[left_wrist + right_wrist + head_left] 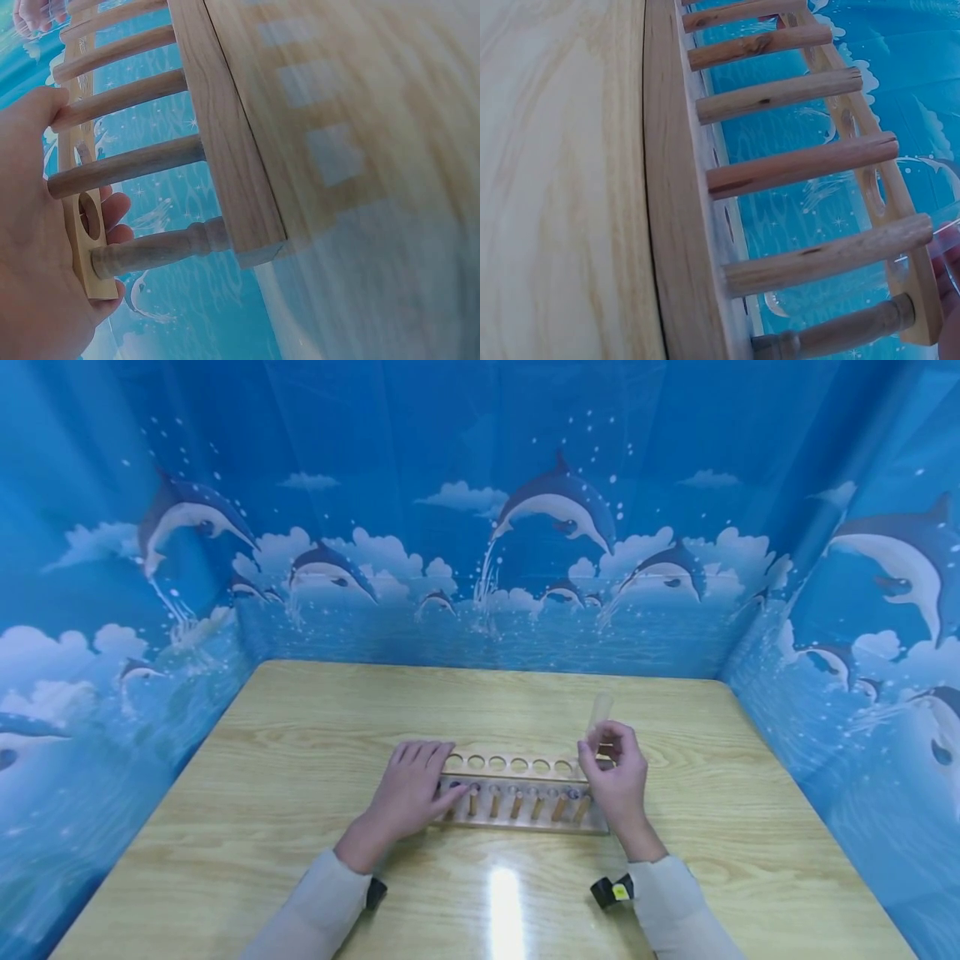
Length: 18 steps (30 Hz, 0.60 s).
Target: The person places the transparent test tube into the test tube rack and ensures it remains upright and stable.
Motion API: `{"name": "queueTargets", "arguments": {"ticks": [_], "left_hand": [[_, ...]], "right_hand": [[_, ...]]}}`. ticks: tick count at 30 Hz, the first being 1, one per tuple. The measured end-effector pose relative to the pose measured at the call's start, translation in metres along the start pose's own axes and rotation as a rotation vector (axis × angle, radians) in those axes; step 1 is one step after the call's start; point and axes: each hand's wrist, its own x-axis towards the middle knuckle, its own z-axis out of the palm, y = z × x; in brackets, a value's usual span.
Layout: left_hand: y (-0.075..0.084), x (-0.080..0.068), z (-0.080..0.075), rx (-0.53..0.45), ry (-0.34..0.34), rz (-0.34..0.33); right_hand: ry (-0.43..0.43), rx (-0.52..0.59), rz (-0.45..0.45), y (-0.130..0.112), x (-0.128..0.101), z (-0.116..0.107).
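A wooden test tube rack [525,823] stands on the table, with a row of holes in its top rail and upright pegs along its front. My left hand [411,785] grips the rack's left end; in the left wrist view its fingers pass behind the holed rail [96,255], thumb at a peg [124,99]. Above the rack's right end, my right hand [621,777] pinches a clear test tube [600,710], tilted, its upper part rising past the fingers. The tube's lower part is hard to make out. In the right wrist view that hand barely shows at the edge.
The rack sits mid-table on a light wood-grain tabletop [315,727]. Blue curtains [390,460] printed with dolphins enclose the table's back and sides. A bright light reflection falls on the wood in front of the rack.
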Motion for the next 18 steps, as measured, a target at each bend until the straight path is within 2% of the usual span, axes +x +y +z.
{"name": "queueTargets", "arguments": {"ticks": [13,18], "left_hand": [[-0.0009,-0.0003,-0.0002,-0.022,-0.002,0.003],[-0.0010,0.0002,0.0004,-0.022,0.007,0.006]], "right_hand": [[-0.038,-0.003,0.027,0.0014,-0.0012,0.0005],[-0.043,0.000,0.010,0.0033,-0.0009,-0.0004]]}}
